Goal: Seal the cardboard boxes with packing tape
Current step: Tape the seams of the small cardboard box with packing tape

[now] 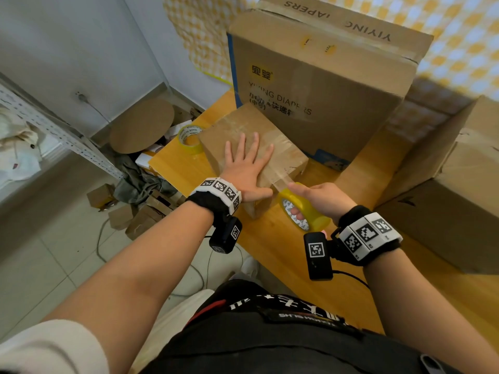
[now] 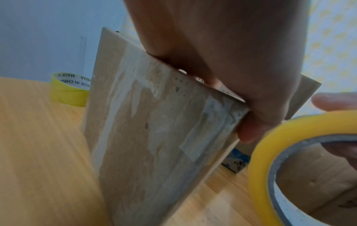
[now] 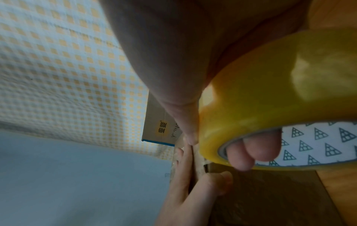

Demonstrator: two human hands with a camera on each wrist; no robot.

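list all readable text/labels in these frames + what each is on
"YIYING DIAPERS", partly smeared: front of the big diaper box.
"YIYING", upside down: its top flap.
"宜婴" logo: same box front.
"MADE IN CHINA": core of the spare tape roll.
Black line of Chinese on the box front: blurred.
Print on the person's clothing: unreadable.

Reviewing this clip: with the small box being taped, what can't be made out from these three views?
- Head view: the left hand lies flat on the small box, hiding the seam beneath it.
- Head view: the tape strip is clear, so its extent is unclear.
- Right wrist view: the right hand and tape roll block the box.
- Left wrist view: the second roll is partly behind the box.
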